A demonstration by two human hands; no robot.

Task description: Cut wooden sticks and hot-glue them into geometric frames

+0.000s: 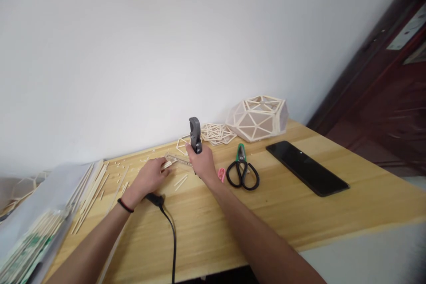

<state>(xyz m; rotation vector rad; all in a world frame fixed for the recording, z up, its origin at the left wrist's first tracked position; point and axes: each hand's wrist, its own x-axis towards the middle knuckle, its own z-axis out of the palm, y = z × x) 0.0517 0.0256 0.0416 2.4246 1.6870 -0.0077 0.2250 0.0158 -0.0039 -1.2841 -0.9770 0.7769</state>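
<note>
My left hand [155, 175] is closed on a few short wooden sticks [167, 165] at the back of the table, left of centre. Upright in my closed right hand [203, 159] stands a dark grey hand cutter [195, 131] with a curved jaw; its lower part is hidden by my fingers. A clear ruler [179, 159] lies between my hands. Two loose cut sticks [180, 181] rest on the wood just in front of it. Close to my left wrist is a black tool or plug [155, 199] with a cord, partly hidden.
Black-handled scissors [242, 175], a pink object [221, 174] and a black tablet [306, 166] lie to the right. Behind them stand a faceted stick frame [258, 120] and flat stick frames [218, 133] near the wall. Long sticks [91, 195] and bagged sticks [36, 239] are left.
</note>
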